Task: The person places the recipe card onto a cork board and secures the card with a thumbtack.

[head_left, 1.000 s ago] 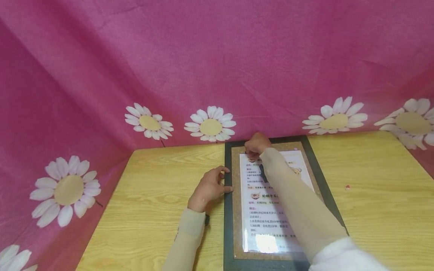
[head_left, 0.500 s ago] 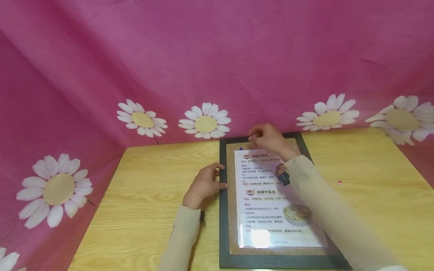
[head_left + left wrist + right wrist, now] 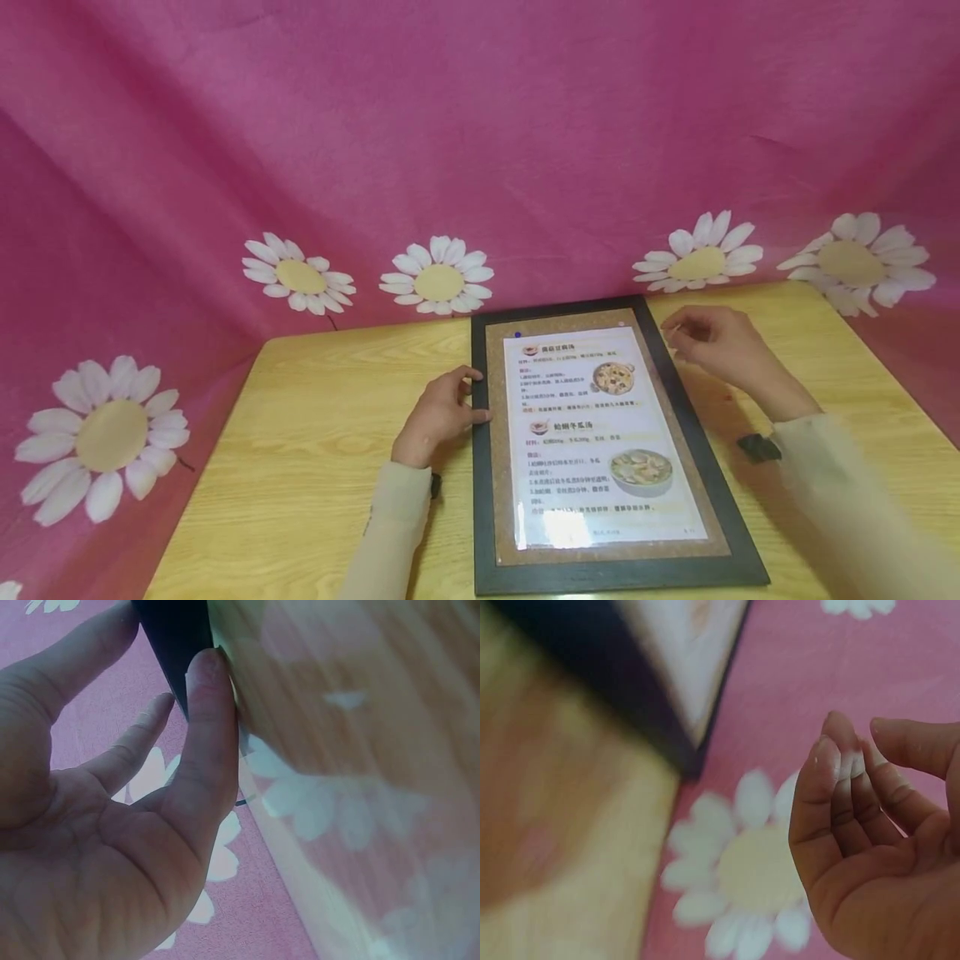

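Note:
A cork board (image 3: 491, 467) in a black frame (image 3: 618, 577) lies on the table, with a glossy recipe sheet (image 3: 570, 467) printed with soup pictures on it. A blue pushpin (image 3: 517, 335) is at the sheet's top left corner, and a small pale pin (image 3: 621, 324) at its top right. My left hand (image 3: 441, 410) touches the frame's left side; in the left wrist view its thumb (image 3: 208, 712) and fingers lie against the black edge. To the right of the frame, my right hand (image 3: 720, 350) hovers with loosely bent fingers. Nothing shows between its fingertips in the right wrist view.
The wooden table (image 3: 322, 433) extends to both sides of the frame. Behind it hangs a pink cloth (image 3: 465, 150) with large white daisies. A small, blurred reddish thing (image 3: 538, 847) lies on the table by the right arm.
My right hand has lifted from the sheet's top left and moved right, off the board. The blue pushpin and whole sheet are now uncovered. My left hand stays at the frame.

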Demonstrator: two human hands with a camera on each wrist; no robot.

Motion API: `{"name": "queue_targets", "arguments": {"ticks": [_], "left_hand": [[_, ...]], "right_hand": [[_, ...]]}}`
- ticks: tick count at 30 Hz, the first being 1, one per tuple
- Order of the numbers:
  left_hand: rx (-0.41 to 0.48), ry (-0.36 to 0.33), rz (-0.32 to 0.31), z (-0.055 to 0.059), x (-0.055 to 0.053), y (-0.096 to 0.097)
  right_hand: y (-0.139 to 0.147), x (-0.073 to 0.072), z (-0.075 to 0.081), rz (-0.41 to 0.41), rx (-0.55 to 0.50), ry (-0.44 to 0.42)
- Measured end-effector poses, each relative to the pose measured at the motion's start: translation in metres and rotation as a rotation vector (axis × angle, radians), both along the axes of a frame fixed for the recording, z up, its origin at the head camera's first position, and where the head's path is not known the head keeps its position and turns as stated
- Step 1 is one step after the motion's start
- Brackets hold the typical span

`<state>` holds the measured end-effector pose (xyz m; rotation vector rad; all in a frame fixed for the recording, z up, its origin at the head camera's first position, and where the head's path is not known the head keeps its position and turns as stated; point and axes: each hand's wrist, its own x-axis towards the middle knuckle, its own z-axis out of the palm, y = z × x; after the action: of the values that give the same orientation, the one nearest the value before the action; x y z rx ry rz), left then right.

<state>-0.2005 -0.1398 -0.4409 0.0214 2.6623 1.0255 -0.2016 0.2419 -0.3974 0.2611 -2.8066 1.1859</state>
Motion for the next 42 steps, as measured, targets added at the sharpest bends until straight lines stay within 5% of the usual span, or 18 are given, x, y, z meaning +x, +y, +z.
{"name": "queue_targets", "arguments": {"ticks": [9,14,21,29,35,42], "left_hand": [[0.019,0.027,-0.019,-0.001,0.002,-0.009],[0.021,-0.002,0.036,-0.001,0.005,-0.018],[0.016,-0.012,0.018,0.000,0.003,-0.015],[0.043,-0.029,0.027,0.002,0.003,-0.010],[0.041,-0.034,0.032,0.000,0.004,-0.007],[0.048,-0.044,0.029,-0.001,0.002,0.001]], "right_hand": [[0.053,0.037,-0.035,0.008,0.161,-0.160],[0.054,0.038,-0.044,0.053,0.194,-0.182],[0.056,0.036,-0.053,0.112,0.260,-0.175],[0.058,0.035,-0.051,0.141,0.307,-0.156],[0.059,0.041,-0.043,0.152,0.253,-0.246],[0.049,0.048,-0.022,0.259,0.254,-0.257]]}}
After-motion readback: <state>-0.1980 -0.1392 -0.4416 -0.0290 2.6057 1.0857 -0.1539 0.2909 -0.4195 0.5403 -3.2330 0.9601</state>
